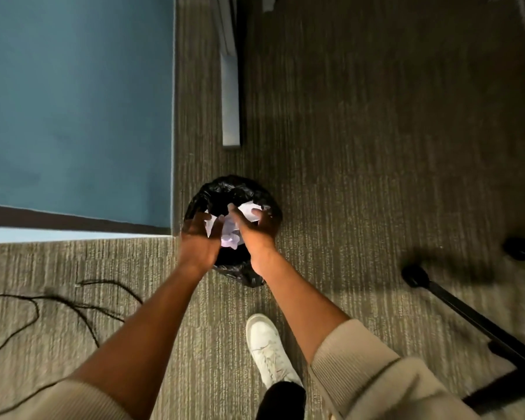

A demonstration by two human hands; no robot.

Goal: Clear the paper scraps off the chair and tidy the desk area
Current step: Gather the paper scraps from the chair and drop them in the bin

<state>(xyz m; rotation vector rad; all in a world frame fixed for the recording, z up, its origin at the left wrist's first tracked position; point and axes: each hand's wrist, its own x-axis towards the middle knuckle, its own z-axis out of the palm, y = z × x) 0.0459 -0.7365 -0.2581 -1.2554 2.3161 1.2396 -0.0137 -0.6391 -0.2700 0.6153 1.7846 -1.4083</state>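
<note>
A small bin lined with a black bag [225,186] stands on the carpet by the corner of a blue partition. Both my hands hover over its mouth. My left hand [199,241] and my right hand [256,228] hold a bunch of crumpled white paper scraps [232,234] between them, fingers curled around the paper. More white paper [249,209] shows at the fingertips of my right hand. The inside of the bin is mostly hidden by my hands.
A blue partition wall [73,110] fills the upper left. Black cables [58,301] trail over the carpet at the lower left. A chair's black base leg and castor [419,275] reach in from the right. My white shoe [267,350] stands just behind the bin.
</note>
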